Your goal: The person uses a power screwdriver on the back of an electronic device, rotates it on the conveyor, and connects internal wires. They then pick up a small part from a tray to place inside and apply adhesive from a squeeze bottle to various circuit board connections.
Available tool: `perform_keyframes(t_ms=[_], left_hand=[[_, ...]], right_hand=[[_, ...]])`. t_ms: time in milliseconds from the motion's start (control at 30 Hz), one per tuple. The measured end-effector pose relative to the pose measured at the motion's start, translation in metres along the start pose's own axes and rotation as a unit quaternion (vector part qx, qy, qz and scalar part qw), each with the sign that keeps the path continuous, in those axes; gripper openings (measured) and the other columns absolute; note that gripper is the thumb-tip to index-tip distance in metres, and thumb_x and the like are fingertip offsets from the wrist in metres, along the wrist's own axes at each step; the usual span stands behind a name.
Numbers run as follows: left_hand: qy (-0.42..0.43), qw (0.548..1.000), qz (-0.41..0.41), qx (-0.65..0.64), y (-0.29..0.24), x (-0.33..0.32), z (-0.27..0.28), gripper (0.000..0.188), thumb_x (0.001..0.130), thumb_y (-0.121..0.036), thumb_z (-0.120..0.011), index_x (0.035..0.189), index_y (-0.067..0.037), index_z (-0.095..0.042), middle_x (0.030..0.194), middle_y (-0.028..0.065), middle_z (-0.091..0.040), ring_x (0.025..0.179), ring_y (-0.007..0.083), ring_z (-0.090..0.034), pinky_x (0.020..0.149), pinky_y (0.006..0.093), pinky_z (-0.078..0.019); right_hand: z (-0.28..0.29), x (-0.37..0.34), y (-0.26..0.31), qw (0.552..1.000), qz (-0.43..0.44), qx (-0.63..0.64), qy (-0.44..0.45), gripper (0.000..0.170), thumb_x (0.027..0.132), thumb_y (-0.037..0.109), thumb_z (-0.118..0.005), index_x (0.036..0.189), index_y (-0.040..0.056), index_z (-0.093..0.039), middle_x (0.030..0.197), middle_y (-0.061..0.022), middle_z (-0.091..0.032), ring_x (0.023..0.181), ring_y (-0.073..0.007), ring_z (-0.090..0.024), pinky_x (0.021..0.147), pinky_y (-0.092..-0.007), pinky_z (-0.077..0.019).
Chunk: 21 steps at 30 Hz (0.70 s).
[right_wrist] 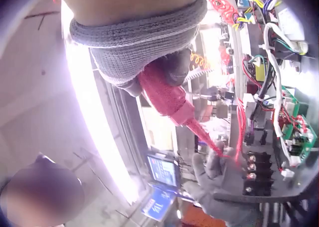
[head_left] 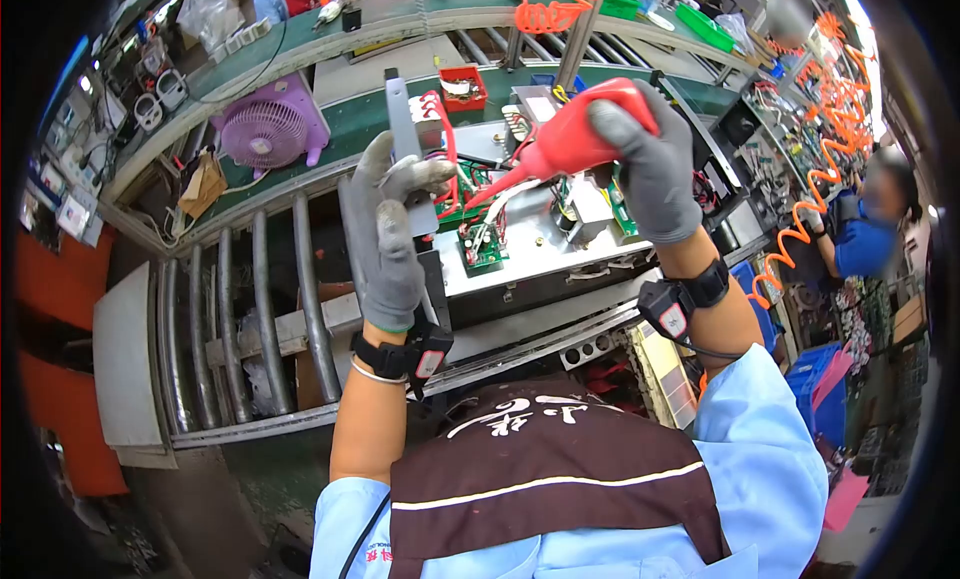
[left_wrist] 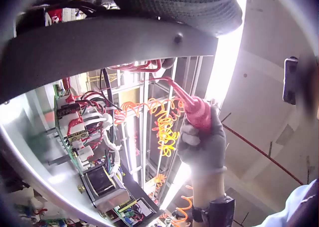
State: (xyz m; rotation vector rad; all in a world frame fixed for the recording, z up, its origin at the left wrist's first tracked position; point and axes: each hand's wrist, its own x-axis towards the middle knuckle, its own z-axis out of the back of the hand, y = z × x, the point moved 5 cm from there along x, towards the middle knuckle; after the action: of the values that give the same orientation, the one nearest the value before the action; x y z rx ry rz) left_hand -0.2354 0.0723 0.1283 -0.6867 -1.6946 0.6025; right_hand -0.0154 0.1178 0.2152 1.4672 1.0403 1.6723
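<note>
In the head view my gloved right hand grips a red squeeze bottle, tilted with its thin nozzle pointing down and left. My gloved left hand holds a grey metal panel upright at the left end of an open metal chassis. The right wrist view shows the nozzle tip close to a black terminal block with screws, on the panel. Red wires run down to that block. Green circuit boards and wiring sit inside the chassis.
The chassis lies on a line with metal rollers to its left. A red bin of small parts stands behind it, and a purple fan is at the back left. An orange coiled hose hangs at right, near another person.
</note>
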Motion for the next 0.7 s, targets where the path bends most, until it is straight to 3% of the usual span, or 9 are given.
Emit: perform_keyframes(t_ms=[100,333,433,500,533,567,633,667,700], left_hand=[[0.016,0.999,-0.018,0.039,-0.001,-0.001,0.002,0.086,0.091,-0.065,-0.032,0.141,0.003,-0.021,0.109,0.0201,-0.062,0.097,0.0236,-0.061,0.092,0.0366,-0.0440],[-0.031,0.996,0.025,0.083,-0.011,-0.003,-0.010,0.086,0.090,-0.064,-0.035,0.141,0.003,-0.021,0.110,0.0206,-0.060,0.100,0.0248,-0.059,0.094,0.0360,-0.0416],[0.014,0.993,-0.042,0.110,-0.012,-0.007,-0.019,0.075,0.086,-0.039,-0.056,0.139,0.004,-0.025,0.120,0.0205,-0.055,0.110,0.0279,-0.055,0.100,0.0403,-0.0381],[0.018,0.990,0.000,0.137,-0.007,-0.015,-0.016,0.062,0.077,-0.011,-0.057,0.134,0.005,-0.037,0.120,0.0185,-0.055,0.112,0.0291,-0.053,0.105,0.0423,-0.0327],[0.030,0.981,-0.029,0.191,-0.003,-0.013,-0.010,0.051,0.071,0.003,-0.049,0.121,0.005,-0.050,0.120,0.0167,-0.055,0.112,0.0288,-0.053,0.110,0.0440,-0.0273],[0.038,0.966,-0.089,0.240,-0.006,-0.011,-0.011,0.036,0.070,0.004,-0.048,0.106,0.004,-0.056,0.114,0.0159,-0.059,0.110,0.0287,-0.054,0.111,0.0469,-0.0255],[0.045,0.950,-0.094,0.296,-0.011,-0.009,-0.013,0.027,0.069,0.003,-0.049,0.095,0.002,-0.057,0.107,0.0159,-0.062,0.108,0.0279,-0.055,0.111,0.0498,-0.0251],[0.067,0.948,-0.082,0.302,-0.009,-0.010,-0.010,0.019,0.078,-0.002,-0.048,0.094,0.002,-0.057,0.113,0.0156,-0.060,0.123,0.0340,-0.044,0.109,0.0465,-0.0255],[0.062,0.947,-0.081,0.305,-0.009,-0.010,-0.010,0.019,0.078,-0.002,-0.048,0.094,0.002,-0.057,0.113,0.0156,-0.060,0.123,0.0340,-0.044,0.109,0.0465,-0.0255]], right_hand=[[0.041,-0.016,-0.009,0.986,-0.044,0.136,-0.091,0.027,0.088,0.027,-0.061,0.100,0.0019,-0.059,0.076,-0.0051,-0.062,0.054,-0.0093,-0.056,0.040,-0.0207,-0.0411],[0.123,-0.083,-0.060,0.910,-0.117,0.322,-0.233,0.030,0.090,0.035,-0.059,0.100,0.0064,-0.058,0.083,-0.0072,-0.065,0.056,-0.0127,-0.058,0.039,-0.0215,-0.0402],[0.148,-0.116,-0.076,0.885,-0.130,0.338,-0.291,0.032,0.090,0.034,-0.058,0.102,0.0044,-0.057,0.081,-0.0078,-0.065,0.057,-0.0146,-0.058,0.040,-0.0229,-0.0415],[0.164,-0.135,-0.084,0.866,-0.129,0.331,-0.351,0.035,0.089,0.034,-0.059,0.105,0.0030,-0.056,0.081,-0.0080,-0.064,0.058,-0.0152,-0.059,0.043,-0.0237,-0.0435],[0.171,-0.141,-0.086,0.876,-0.105,0.313,-0.351,0.037,0.089,0.033,-0.059,0.108,0.0019,-0.055,0.080,-0.0085,-0.063,0.061,-0.0156,-0.059,0.047,-0.0247,-0.0452],[0.177,-0.147,-0.091,0.876,-0.104,0.309,-0.355,0.037,0.089,0.033,-0.059,0.108,0.0019,-0.055,0.080,-0.0085,-0.063,0.061,-0.0156,-0.059,0.047,-0.0247,-0.0452],[0.184,-0.157,-0.092,0.888,-0.099,0.261,-0.366,0.035,0.090,0.032,-0.057,0.109,0.0028,-0.057,0.088,-0.0103,-0.066,0.063,-0.0159,-0.061,0.052,-0.0282,-0.0509],[0.186,-0.160,-0.091,0.899,-0.098,0.221,-0.365,0.034,0.090,0.029,-0.056,0.109,0.0011,-0.056,0.092,-0.0115,-0.066,0.067,-0.0168,-0.062,0.055,-0.0285,-0.0525],[0.183,-0.161,-0.090,0.901,-0.100,0.221,-0.360,0.034,0.090,0.029,-0.056,0.109,0.0011,-0.056,0.092,-0.0115,-0.066,0.067,-0.0168,-0.062,0.055,-0.0285,-0.0525]])
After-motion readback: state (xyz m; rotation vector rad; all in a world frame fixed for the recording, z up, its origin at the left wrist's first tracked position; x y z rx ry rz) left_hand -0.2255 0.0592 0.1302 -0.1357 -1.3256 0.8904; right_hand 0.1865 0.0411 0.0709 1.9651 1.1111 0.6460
